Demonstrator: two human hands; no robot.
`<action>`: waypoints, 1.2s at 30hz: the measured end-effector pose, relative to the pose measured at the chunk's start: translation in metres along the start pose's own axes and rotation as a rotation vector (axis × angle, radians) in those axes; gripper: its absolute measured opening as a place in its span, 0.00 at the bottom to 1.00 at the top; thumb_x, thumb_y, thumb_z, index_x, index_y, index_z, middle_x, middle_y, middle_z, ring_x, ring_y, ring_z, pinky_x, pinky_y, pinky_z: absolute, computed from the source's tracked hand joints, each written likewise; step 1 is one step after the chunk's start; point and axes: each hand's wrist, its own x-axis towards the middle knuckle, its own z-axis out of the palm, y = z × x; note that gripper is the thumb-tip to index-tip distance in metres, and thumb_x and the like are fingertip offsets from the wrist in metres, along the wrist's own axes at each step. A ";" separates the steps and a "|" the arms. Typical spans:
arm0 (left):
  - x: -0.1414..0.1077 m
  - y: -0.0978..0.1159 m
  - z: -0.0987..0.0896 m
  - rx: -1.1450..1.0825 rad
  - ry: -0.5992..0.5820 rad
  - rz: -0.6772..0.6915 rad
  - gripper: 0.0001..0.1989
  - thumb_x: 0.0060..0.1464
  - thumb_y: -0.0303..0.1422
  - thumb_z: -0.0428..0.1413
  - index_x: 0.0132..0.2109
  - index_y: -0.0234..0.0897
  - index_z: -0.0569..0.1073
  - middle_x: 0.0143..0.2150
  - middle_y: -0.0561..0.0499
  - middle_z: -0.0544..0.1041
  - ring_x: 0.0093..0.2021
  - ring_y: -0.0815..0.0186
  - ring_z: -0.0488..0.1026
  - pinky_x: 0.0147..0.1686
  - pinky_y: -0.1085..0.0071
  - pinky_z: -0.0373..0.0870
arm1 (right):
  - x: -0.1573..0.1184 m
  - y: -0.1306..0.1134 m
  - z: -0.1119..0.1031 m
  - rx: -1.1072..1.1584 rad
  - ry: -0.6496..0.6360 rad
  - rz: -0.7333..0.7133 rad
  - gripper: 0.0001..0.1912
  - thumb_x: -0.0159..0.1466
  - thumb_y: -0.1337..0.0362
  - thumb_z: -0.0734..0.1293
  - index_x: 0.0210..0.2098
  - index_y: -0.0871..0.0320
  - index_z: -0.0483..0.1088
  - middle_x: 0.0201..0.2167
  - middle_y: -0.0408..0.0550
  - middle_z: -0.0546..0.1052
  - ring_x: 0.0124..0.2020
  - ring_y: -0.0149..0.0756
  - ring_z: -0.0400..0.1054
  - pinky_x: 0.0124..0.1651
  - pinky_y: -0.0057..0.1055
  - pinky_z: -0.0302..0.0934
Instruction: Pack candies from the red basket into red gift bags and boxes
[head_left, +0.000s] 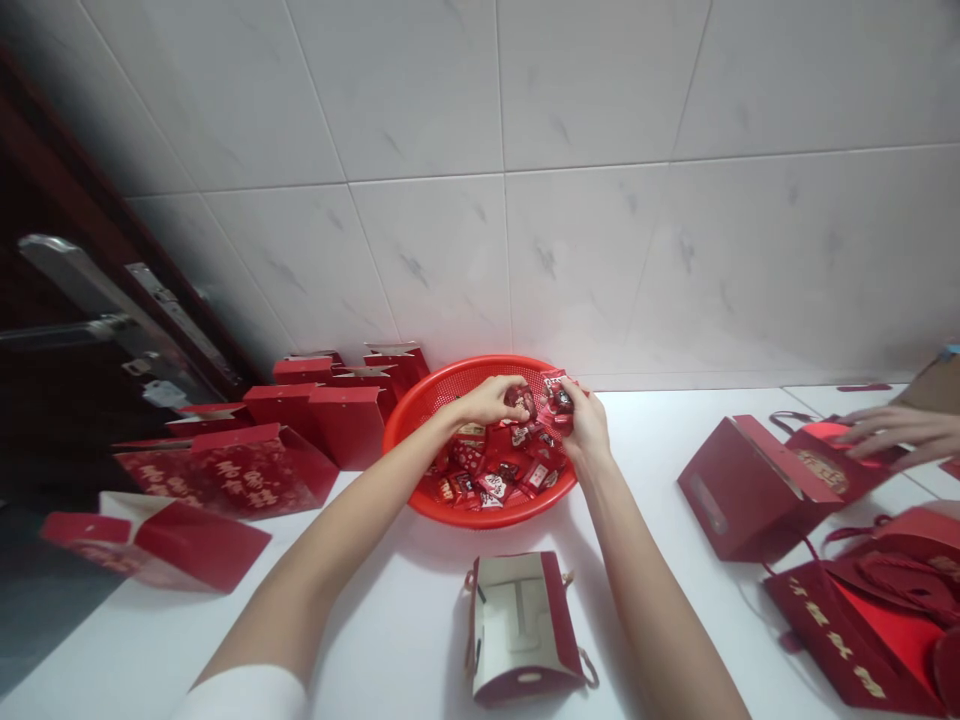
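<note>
Both my hands are over a red plastic basket [411, 420] that holds wrapped candies [495, 480]. My left hand [491, 402] is closed, with red-wrapped candies at its fingertips. Several red-wrapped candies [555, 395] are gripped in my right hand [588, 425], partly hidden by the fingers. Between my forearms, just in front of the basket, stands an open gift box [517, 610]; its white inside faces up and it has cord handles at the sides.
Red paper gift boxes [240, 470] crowd the left side beside a dark door with a metal handle [97, 325]. More red boxes [757, 490] and a red bag with cords [862, 620] sit at right, where another person's hand [900, 430] reaches in. A tiled wall rises behind.
</note>
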 end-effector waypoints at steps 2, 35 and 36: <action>-0.001 0.002 -0.001 -0.162 0.049 0.022 0.17 0.48 0.40 0.64 0.41 0.35 0.71 0.36 0.52 0.77 0.37 0.63 0.73 0.39 0.68 0.70 | -0.001 0.000 0.000 -0.007 0.006 -0.004 0.09 0.50 0.66 0.76 0.25 0.58 0.72 0.21 0.39 0.78 0.22 0.30 0.72 0.24 0.25 0.68; 0.010 -0.015 0.038 0.694 -0.255 0.006 0.20 0.53 0.29 0.61 0.54 0.34 0.77 0.52 0.39 0.76 0.52 0.52 0.74 0.52 0.66 0.71 | -0.009 -0.007 0.008 -0.074 0.074 -0.014 0.07 0.55 0.70 0.73 0.25 0.59 0.70 0.17 0.38 0.75 0.16 0.27 0.68 0.18 0.20 0.62; 0.011 -0.015 0.042 0.709 -0.256 -0.002 0.20 0.53 0.30 0.60 0.54 0.33 0.77 0.53 0.37 0.75 0.53 0.51 0.74 0.53 0.65 0.71 | -0.010 -0.008 0.009 -0.073 0.068 -0.016 0.07 0.55 0.70 0.72 0.24 0.59 0.70 0.16 0.38 0.74 0.16 0.27 0.68 0.19 0.21 0.63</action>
